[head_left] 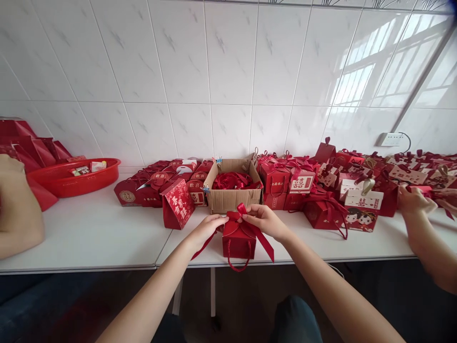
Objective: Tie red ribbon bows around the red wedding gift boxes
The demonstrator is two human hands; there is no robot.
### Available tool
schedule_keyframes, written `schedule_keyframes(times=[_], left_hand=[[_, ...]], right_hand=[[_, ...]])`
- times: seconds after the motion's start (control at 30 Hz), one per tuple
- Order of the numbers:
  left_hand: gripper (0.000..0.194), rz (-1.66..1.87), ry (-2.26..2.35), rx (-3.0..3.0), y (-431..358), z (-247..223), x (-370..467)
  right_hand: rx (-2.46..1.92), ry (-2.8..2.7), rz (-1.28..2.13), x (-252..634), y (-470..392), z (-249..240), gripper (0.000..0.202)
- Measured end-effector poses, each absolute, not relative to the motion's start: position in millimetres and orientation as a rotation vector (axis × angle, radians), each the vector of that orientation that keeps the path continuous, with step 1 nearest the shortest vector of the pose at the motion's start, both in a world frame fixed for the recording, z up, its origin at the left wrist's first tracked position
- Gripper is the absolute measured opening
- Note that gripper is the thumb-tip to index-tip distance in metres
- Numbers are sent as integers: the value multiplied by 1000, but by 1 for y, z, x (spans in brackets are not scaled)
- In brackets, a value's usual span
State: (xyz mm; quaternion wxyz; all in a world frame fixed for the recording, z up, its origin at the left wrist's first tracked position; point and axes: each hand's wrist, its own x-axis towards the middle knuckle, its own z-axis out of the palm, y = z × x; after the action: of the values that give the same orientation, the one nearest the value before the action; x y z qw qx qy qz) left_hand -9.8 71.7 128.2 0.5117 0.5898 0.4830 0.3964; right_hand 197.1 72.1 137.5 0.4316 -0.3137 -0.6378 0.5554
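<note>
A small red gift box (238,242) with a twisted cord handle stands near the table's front edge. On its top is a red ribbon bow (240,214), one long tail hanging to the right and another to the left. My left hand (210,227) pinches the bow's left side between thumb and fingers. On the other side, my right hand (263,220) has its fingers closed on the right part of the bow. Just behind the hands sits an open cardboard box (233,201) holding red ribbons (233,181).
Red boxes (137,190) are grouped left of the cardboard box, and many more (324,212) fill the right side. A red basin (84,183) with small packets is at the left. One person's arm (19,209) is at far left; another person's hands (416,200) work at far right.
</note>
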Motion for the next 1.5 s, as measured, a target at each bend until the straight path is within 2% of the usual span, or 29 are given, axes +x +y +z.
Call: schedule_keyframes(times=[0.07, 0.27, 0.43, 0.6, 0.83, 1.0, 1.1, 1.2, 1.3, 1.5], left_hand=[[20, 958, 1146, 1411, 73, 132, -10], [25, 962, 1160, 1541, 65, 158, -19], [26, 917, 1203, 1799, 52, 182, -20], [28, 899, 1032, 1690, 50, 201, -2], [20, 1053, 958, 1481, 66, 215, 32], [31, 1048, 878, 1615, 71, 205, 30], [31, 1194, 1017, 1701, 71, 191, 18], [32, 1122, 1149, 1827, 71, 177, 6], [29, 983, 1135, 1895, 72, 167, 1], [20, 1056, 1029, 1921, 74, 155, 6]], right_hand=[[-852, -1556, 1357, 194, 71, 139, 30], [-1046, -1506, 1141, 183, 64, 144, 18], [-1142, -1506, 1024, 177, 64, 138, 20], [-1162, -1627, 811, 173, 65, 136, 13], [-1048, -1874, 626, 179, 58, 138, 17], [-1006, -1749, 799, 180, 61, 136, 30], [-972, -1707, 930, 180, 63, 135, 32], [-968, -1702, 969, 182, 63, 135, 34], [-952, -1690, 996, 184, 63, 133, 35], [-942, -1562, 1081, 183, 63, 130, 33]])
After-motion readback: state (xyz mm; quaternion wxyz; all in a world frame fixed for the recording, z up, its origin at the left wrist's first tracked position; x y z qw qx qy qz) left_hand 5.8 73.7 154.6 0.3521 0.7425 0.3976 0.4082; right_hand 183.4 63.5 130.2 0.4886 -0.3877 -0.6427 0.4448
